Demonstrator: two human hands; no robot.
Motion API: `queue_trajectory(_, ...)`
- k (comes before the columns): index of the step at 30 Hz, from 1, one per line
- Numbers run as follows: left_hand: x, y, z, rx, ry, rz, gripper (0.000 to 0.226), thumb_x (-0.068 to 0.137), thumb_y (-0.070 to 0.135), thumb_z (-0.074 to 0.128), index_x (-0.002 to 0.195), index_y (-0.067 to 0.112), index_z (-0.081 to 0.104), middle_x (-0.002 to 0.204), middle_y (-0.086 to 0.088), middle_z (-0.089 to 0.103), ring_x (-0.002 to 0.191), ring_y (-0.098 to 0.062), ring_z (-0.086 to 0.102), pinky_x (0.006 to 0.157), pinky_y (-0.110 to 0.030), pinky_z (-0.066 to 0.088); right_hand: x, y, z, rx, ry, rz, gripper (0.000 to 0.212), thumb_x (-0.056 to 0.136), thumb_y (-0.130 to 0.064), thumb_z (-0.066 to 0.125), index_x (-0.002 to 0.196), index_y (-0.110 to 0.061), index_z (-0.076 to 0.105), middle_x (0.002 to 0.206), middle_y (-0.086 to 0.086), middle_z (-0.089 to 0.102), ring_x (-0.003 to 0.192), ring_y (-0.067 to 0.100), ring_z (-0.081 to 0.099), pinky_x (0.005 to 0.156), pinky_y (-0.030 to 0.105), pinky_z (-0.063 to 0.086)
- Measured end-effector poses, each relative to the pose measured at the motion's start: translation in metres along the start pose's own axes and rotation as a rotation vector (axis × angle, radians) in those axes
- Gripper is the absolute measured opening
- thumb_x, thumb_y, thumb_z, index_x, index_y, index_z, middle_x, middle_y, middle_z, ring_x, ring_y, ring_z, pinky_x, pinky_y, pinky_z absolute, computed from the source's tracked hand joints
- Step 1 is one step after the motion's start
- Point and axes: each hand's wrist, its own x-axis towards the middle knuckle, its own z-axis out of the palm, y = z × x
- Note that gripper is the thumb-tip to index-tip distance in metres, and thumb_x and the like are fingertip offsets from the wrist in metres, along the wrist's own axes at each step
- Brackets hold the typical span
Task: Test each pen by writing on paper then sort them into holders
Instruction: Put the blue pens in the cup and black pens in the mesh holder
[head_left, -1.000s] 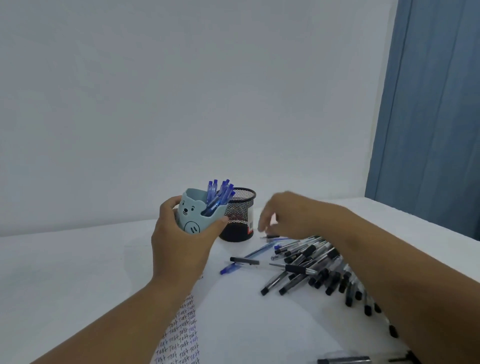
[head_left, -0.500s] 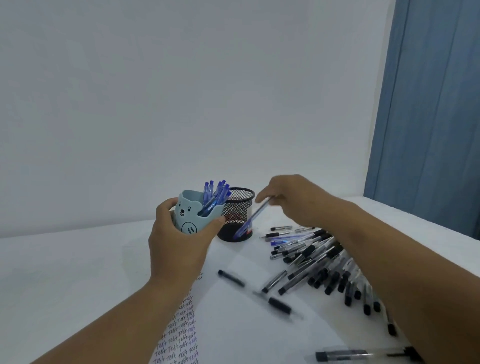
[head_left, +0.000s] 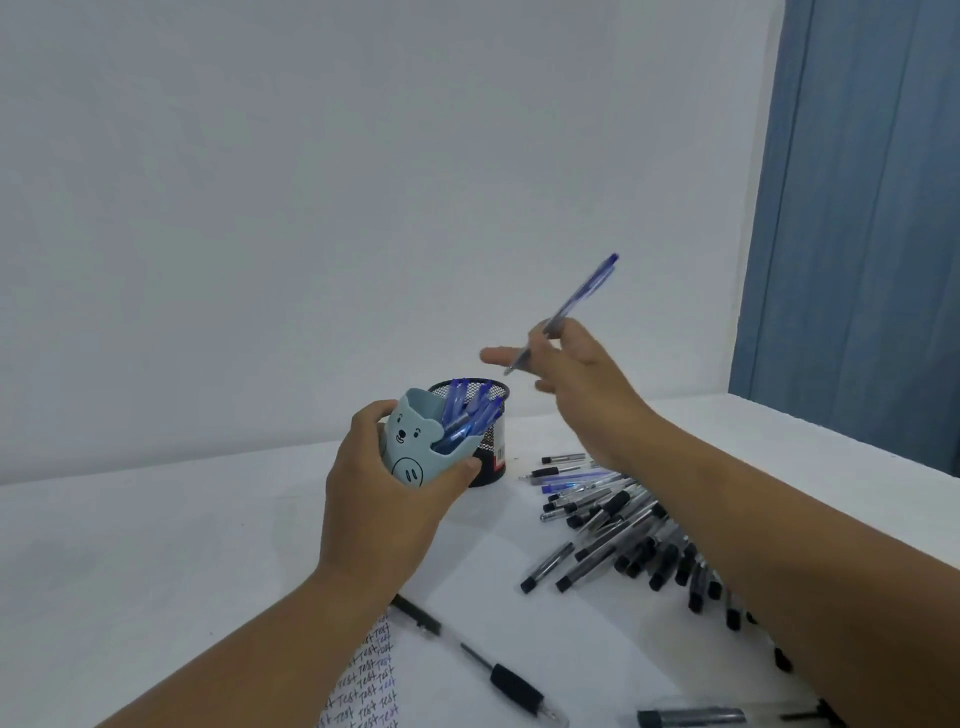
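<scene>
Fingers of right hand (head_left: 582, 379) pinch blue transparent pen (head_left: 571, 306), raised, frame centre. Left hand (head_left: 384, 499) fingers curl round light-blue bear-face plastic holder (head_left: 415, 447) above white bench (head_left: 130, 545).

A broad white table (head_left: 156, 561) carries everything. Just beyond the left hand (head_left: 379, 514), a round black wire-mesh pen holder (head_left: 491, 457) stands upright on the tabletop. Beneath the left wrist lies a white sheet of paper (head_left: 519, 613), its near-left part covered with rows of the handwritten word "test" in blue ink. On that sheet, just right of the left forearm, rests one clear-barrelled pen with a black grip (head_left: 511, 683). Under the right forearm, below the raised right hand (head_left: 576, 384), sprawls a loose heap of clear pens with black caps (head_left: 623, 540); a few blue-capped pens (head_left: 576, 480) lie at its far edge, near the mesh holder. Another black-capped pen (head_left: 691, 717) lies at the near edge, beside the right forearm.
</scene>
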Motion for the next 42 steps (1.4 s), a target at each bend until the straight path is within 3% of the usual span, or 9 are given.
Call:
queue_trajectory(4, -0.002, 0.001, 0.002, 0.033, -0.046, 0.078, 0.075, 0.059, 0.051, 0.092, 0.121, 0.041, 0.05, 0.106, 0.019, 0.062, 0.094, -0.004, 0.063, 0.065, -0.012, 0.052, -0.005, 0.001, 0.019, -0.016, -0.1, 0.03, 0.015, 0.101, -0.035, 0.055, 0.107, -0.023, 0.063, 0.123, -0.016, 0.067, 0.114, -0.001, 0.059, 0.093, 0.025, 0.042)
queue_trajectory(6, -0.001, 0.001, 0.003, 0.039, -0.045, 0.097, 0.076, 0.058, 0.054, 0.091, 0.12, 0.041, 0.05, 0.106, 0.019, 0.062, 0.093, -0.004, 0.063, 0.065, -0.013, 0.053, -0.005, 0.004, 0.02, -0.106, -0.16, 0.007, 0.016, 0.096, -0.038, 0.063, 0.109, -0.031, 0.069, 0.138, -0.019, 0.056, 0.128, -0.001, 0.05, 0.106, 0.03, 0.037)
queue_trajectory(11, 0.001, -0.001, 0.002, 0.017, -0.01, 0.038, 0.074, 0.06, 0.046, 0.093, 0.118, 0.043, 0.047, 0.102, 0.022, 0.06, 0.09, 0.004, 0.061, 0.064, -0.007, 0.048, -0.002, -0.01, -0.005, -0.186, -0.134, 0.004, 0.075, 0.081, -0.073, 0.039, 0.138, -0.028, 0.057, 0.141, -0.01, 0.058, 0.127, 0.007, 0.053, 0.101, 0.031, 0.038)
queue_trajectory(14, 0.002, -0.003, 0.002, -0.008, 0.007, 0.006, 0.073, 0.062, 0.044, 0.093, 0.118, 0.042, 0.046, 0.099, 0.021, 0.059, 0.087, 0.009, 0.06, 0.059, -0.007, 0.048, 0.005, -0.001, -0.024, -0.27, -0.067, 0.031, 0.043, 0.1, -0.051, 0.049, 0.111, -0.017, 0.073, 0.101, -0.005, 0.077, 0.09, 0.009, 0.07, 0.079, 0.026, 0.047)
queue_trajectory(17, 0.002, -0.003, 0.002, -0.02, 0.018, -0.015, 0.072, 0.062, 0.045, 0.092, 0.117, 0.042, 0.045, 0.099, 0.023, 0.059, 0.086, 0.012, 0.059, 0.057, -0.01, 0.048, 0.007, 0.023, -0.034, -0.785, -0.295, 0.042, 0.013, 0.094, -0.022, 0.067, 0.099, -0.018, 0.079, 0.091, -0.009, 0.075, 0.069, -0.007, 0.062, 0.066, 0.009, 0.044)
queue_trajectory(20, 0.002, -0.003, 0.003, -0.027, 0.019, -0.011, 0.073, 0.062, 0.044, 0.092, 0.117, 0.042, 0.045, 0.099, 0.024, 0.059, 0.087, 0.012, 0.059, 0.058, -0.012, 0.049, 0.006, 0.039, -0.033, -0.997, -0.467, 0.11, 0.015, 0.088, -0.017, 0.075, 0.102, -0.019, 0.079, 0.095, -0.005, 0.075, 0.073, -0.001, 0.06, 0.069, 0.016, 0.046)
queue_trajectory(25, 0.002, -0.002, 0.002, -0.04, 0.025, -0.027, 0.072, 0.062, 0.044, 0.092, 0.117, 0.042, 0.045, 0.098, 0.022, 0.059, 0.086, 0.011, 0.059, 0.065, -0.024, 0.056, 0.009, 0.04, -0.033, -0.99, -0.479, 0.153, 0.019, 0.085, -0.01, 0.076, 0.102, -0.019, 0.077, 0.083, -0.008, 0.074, 0.081, 0.007, 0.066, 0.07, 0.022, 0.049)
queue_trajectory(34, 0.001, -0.001, 0.002, -0.03, 0.022, -0.031, 0.071, 0.064, 0.044, 0.092, 0.117, 0.042, 0.045, 0.098, 0.021, 0.058, 0.085, 0.005, 0.061, 0.063, -0.019, 0.052, 0.01, 0.038, -0.031, -1.01, -0.479, 0.15, 0.018, 0.083, -0.001, 0.072, 0.095, -0.014, 0.075, 0.081, -0.004, 0.071, 0.089, 0.019, 0.07, 0.079, 0.031, 0.057)
queue_trajectory(42, 0.002, -0.001, 0.002, -0.019, 0.029, -0.036, 0.071, 0.063, 0.045, 0.092, 0.117, 0.043, 0.044, 0.098, 0.021, 0.06, 0.085, 0.004, 0.062, 0.067, -0.027, 0.058, 0.01, 0.039, -0.029, -1.004, -0.521, 0.117, 0.021, 0.083, -0.005, 0.075, 0.101, -0.016, 0.077, 0.08, -0.008, 0.069, 0.087, 0.015, 0.068, 0.073, 0.024, 0.052)
